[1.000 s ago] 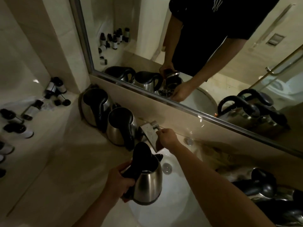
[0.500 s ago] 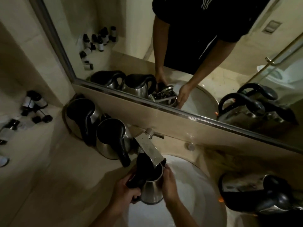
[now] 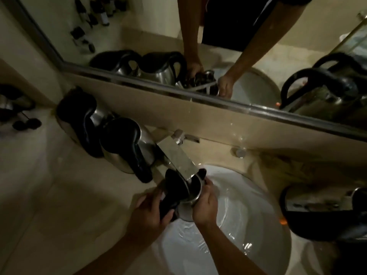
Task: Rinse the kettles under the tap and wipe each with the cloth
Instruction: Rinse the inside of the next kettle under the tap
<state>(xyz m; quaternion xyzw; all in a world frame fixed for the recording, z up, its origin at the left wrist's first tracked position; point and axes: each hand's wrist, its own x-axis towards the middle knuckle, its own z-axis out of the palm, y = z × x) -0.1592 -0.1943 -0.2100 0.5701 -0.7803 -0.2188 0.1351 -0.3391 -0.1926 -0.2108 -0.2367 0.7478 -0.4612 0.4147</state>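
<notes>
Head view: steel kettle (image 3: 188, 203) held over the white basin (image 3: 258, 225), upright with open mouth under the tap (image 3: 178, 157); left hand (image 3: 149, 213) grips its black handle, right hand (image 3: 204, 205) clasps the body

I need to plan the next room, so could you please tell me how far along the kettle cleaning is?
Nothing looks finished yet. In hand: the left hand grips the handle of one kettle and the right hand steadies its body under the tap over the sink. Left: two kettles wait on the counter beside the tap, another stands right of the sink; no cloth is visible.
</notes>
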